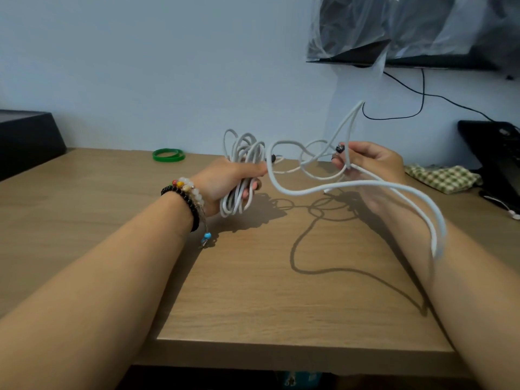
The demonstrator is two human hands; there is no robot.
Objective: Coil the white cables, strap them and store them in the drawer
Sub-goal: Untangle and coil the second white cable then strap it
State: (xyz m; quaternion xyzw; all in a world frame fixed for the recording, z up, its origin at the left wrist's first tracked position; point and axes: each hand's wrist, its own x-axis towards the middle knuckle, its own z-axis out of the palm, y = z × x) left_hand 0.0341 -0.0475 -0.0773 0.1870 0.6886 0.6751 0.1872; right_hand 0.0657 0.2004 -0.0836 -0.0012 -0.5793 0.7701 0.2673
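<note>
My left hand (230,181) grips a bundle of several white cable loops (242,153) above the middle of the wooden desk (253,291). From that bundle a loose length of white cable (304,191) runs to the right. My right hand (363,161) pinches this loose length between thumb and fingers, near a dark plug end (340,148). More slack hangs in a long loop (433,220) over my right forearm, and another strand rises toward the wall. Both hands are held above the desk top.
Two green rubber bands (168,155) lie at the back of the desk. A black box (25,139) stands at the left. A checked cloth (441,178), a black device (495,153) and a plastic-wrapped screen (408,29) with black wires are at the right.
</note>
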